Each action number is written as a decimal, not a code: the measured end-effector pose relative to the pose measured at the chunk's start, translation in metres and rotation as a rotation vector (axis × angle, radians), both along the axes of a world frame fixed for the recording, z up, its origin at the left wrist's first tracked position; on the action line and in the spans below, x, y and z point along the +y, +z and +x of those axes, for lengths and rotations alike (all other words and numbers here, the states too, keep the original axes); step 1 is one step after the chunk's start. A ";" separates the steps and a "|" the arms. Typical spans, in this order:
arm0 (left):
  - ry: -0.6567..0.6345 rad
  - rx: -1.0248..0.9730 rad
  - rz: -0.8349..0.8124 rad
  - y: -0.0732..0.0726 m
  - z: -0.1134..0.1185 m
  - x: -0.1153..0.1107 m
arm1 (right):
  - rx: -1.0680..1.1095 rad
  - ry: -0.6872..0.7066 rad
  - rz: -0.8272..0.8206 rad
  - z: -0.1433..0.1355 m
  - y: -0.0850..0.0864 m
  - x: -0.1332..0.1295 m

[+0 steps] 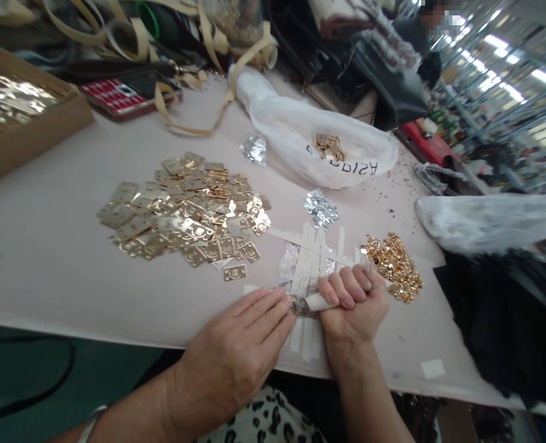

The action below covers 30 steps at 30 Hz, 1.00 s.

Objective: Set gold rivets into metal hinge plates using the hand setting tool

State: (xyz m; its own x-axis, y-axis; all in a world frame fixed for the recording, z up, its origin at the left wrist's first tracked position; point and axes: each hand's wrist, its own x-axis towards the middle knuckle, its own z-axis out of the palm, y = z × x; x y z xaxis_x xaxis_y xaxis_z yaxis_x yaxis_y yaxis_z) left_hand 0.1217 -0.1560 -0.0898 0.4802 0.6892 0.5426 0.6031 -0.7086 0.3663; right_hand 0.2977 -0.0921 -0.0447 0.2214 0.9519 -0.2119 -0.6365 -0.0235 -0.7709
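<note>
My right hand (pixel 353 301) is wrapped round a tool with a pale, tape-wrapped handle (pixel 319 301), whose metal end (pixel 297 303) points left. At that metal end are the fingertips of my left hand (pixel 249 335), pressed together; any small part under them is hidden. Both hands rest near the table's front edge, over strips of white tape (pixel 307 264) on the surface. Left of them lies a heap of gold metal plates (pixel 185 209), with a single plate (pixel 235 272) nearest my left hand. Small gold pieces (pixel 395 267) are piled beyond my right hand, and silver discs (pixel 320 208) lie ahead.
A box of shiny plates (pixel 33 135) stands at the left, near a red calculator (pixel 120 95). White plastic bags (pixel 291 132) and beige ribbon (pixel 199 130) lie at the back. Black material (pixel 494 320) covers the right side. A person (pixel 414 37) is in the background.
</note>
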 end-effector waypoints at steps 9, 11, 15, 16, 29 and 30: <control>-0.008 -0.013 0.010 -0.002 0.002 -0.002 | -0.188 0.113 0.155 -0.019 0.012 -0.013; -0.005 -0.014 0.021 0.000 0.002 -0.001 | -0.240 0.212 0.235 -0.025 0.016 -0.018; -0.011 -0.013 0.038 0.004 0.001 0.003 | -0.252 0.283 0.320 -0.024 0.016 -0.020; -0.005 -0.018 0.038 0.005 0.000 0.003 | -0.218 0.259 0.328 -0.021 0.014 -0.018; 0.019 -0.038 0.051 -0.002 0.003 -0.001 | -0.249 0.226 0.393 -0.018 0.009 -0.018; 0.017 -0.042 0.045 -0.003 0.003 -0.001 | -0.278 0.247 0.398 -0.020 0.011 -0.019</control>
